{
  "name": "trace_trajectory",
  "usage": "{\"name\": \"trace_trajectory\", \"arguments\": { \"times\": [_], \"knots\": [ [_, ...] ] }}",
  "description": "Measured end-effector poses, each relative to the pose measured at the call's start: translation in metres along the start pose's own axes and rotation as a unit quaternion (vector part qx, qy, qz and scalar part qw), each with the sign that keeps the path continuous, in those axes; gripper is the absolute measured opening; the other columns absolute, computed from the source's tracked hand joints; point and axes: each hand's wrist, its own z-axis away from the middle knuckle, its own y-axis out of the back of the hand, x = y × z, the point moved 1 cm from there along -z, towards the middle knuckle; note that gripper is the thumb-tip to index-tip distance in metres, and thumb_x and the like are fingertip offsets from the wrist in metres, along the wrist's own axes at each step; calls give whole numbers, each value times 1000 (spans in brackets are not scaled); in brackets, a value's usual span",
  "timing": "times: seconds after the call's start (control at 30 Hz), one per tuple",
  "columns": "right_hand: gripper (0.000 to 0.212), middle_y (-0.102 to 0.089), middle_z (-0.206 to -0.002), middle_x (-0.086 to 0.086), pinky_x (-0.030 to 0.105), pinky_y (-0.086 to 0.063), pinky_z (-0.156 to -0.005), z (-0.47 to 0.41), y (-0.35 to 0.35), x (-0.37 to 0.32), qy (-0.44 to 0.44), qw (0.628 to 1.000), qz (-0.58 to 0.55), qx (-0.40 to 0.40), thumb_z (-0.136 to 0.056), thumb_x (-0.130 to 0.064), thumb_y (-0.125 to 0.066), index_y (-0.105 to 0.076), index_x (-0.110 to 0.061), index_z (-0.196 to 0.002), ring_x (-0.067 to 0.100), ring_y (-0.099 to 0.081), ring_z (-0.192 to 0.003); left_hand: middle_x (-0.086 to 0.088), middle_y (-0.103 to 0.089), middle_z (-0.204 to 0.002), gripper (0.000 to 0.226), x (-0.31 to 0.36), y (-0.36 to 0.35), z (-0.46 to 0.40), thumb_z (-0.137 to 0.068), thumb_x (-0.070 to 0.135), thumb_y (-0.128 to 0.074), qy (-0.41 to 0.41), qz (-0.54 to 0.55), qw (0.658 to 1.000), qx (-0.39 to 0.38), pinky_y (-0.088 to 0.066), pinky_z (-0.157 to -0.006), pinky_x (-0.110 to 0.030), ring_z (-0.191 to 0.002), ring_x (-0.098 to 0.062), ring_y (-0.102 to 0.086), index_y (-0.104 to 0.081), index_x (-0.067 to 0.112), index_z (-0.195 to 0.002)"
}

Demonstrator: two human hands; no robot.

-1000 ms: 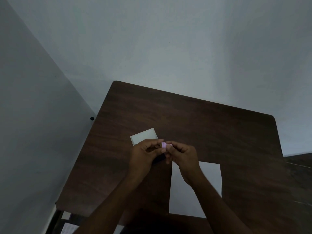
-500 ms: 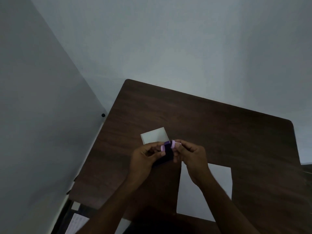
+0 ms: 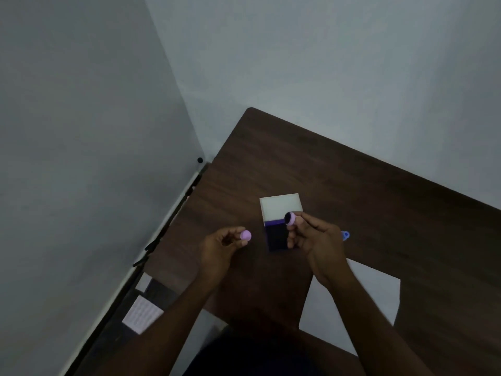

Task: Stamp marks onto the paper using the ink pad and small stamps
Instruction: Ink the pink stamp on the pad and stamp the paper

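My right hand (image 3: 317,240) pinches a small pink round stamp (image 3: 290,219) with a dark face, held just above the open ink pad (image 3: 277,237), whose dark pad lies flat and whose pale lid (image 3: 280,207) stands open behind it. My left hand (image 3: 221,246) holds the stamp's pink cap (image 3: 246,235) between thumb and fingers, to the left of the pad. A white sheet of paper (image 3: 376,289) lies on the table under my right forearm.
The dark wooden table (image 3: 352,185) sits in a corner, walls close to its left and far edges. A small blue stamp (image 3: 345,235) lies just right of my right hand. Printed papers (image 3: 141,313) lie low beside the table's left edge.
My hands have pulled apart: the cap has come off the pink stamp and moved left with my left hand. The open ink pad is now uncovered between them. The camera shifted left.
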Motion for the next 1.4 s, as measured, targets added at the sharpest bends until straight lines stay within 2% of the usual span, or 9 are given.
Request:
{"name": "trace_trajectory", "arguments": {
  "times": [0.23, 0.37, 0.5, 0.7, 0.9, 1.03, 1.13, 1.3, 1.4],
  "knots": [
    [20, -66, -79, 15, 28, -55, -51, -2, -19, 4, -53, 998, -26, -3, -91, -4, -54, -67, -1, -105, 17, -60, -60, 16, -71, -94, 29, -48, 20, -21, -71, 53, -75, -15, -99, 994, 37, -54, -89, -40, -94, -4, -65, -73, 37, -95],
    [20, -64, -80, 16, 29, -53, -50, 0, -25, 2, -76, 995, -63, -6, -92, -4, -51, -66, 1, -105, 19, -58, -61, 19, -61, -96, 32, -62, 22, -29, -69, 67, -65, -37, -281, 953, 104, -47, -88, -41, -98, -8, -55, -69, 50, -96],
    [23, -63, -81, 15, 31, -50, -54, 9, -28, -8, -90, 992, -88, -16, -93, -4, -49, -64, 2, -109, 21, -55, -66, 12, -57, -98, 47, -60, 20, -28, -69, 74, -54, -30, -363, 923, 122, -39, -86, -38, -98, -12, -48, -73, 39, -94],
    [24, -61, -79, 13, 32, -47, -57, 18, -25, -19, -91, 978, -180, -55, -93, -5, -44, -62, 1, -109, 19, -54, -67, 13, -55, -95, 40, -46, 18, -27, -66, 64, -70, -36, -318, 939, 129, -27, -85, -35, -96, -6, -40, -70, 29, -86],
    [26, -62, -83, 15, 30, -46, -61, 24, -25, -26, -110, 939, -315, -86, -90, -6, -46, -70, 0, -96, 19, -53, -70, 8, -61, -106, 25, 33, -3, -9, -67, 40, -75, -158, -125, 978, 60, -53, -79, -28, -103, -18, -59, -72, 38, -91],
    [22, -62, -88, 19, 31, -52, -61, 28, -26, -29, -123, 909, -389, -81, -82, -5, -58, -69, 5, -98, 21, -57, -70, 4, -62, -111, 44, 102, -24, 16, -71, 43, -73, -294, -167, 941, -4, -52, -84, -27, -105, -13, -58, -69, 26, -111],
    [46, -64, -93, 22, 26, -52, -54, 30, -29, -33, -120, 879, -445, -120, -57, 1, -82, -69, 8, -101, 22, -61, -70, 0, -64, -112, 62, 120, -35, 20, -68, 58, -69, -317, -190, 929, -31, -54, -87, -36, -105, -15, -59, -68, 17, -115],
    [54, -70, -97, 21, 22, -54, -60, 32, -26, -38, -101, 880, -446, -130, -47, 0, -88, -71, 7, -98, 22, -68, -75, 2, -64, -109, 51, 128, -46, 26, -67, 49, -75, -332, -171, 928, -11, -55, -84, -36, -102, -13, -60, -71, 17, -107],
    [56, -71, -96, 23, 23, -56, -63, 33, -24, -38, -96, 882, -443, -127, -41, 1, -90, -72, 8, -94, 25, -71, -75, 0, -66, -106, 44, 129, -49, 28, -68, 53, -70, -328, -198, 923, 10, -47, -84, -19, -100, -10, -56, -69, 24, -101]
  ]
}}
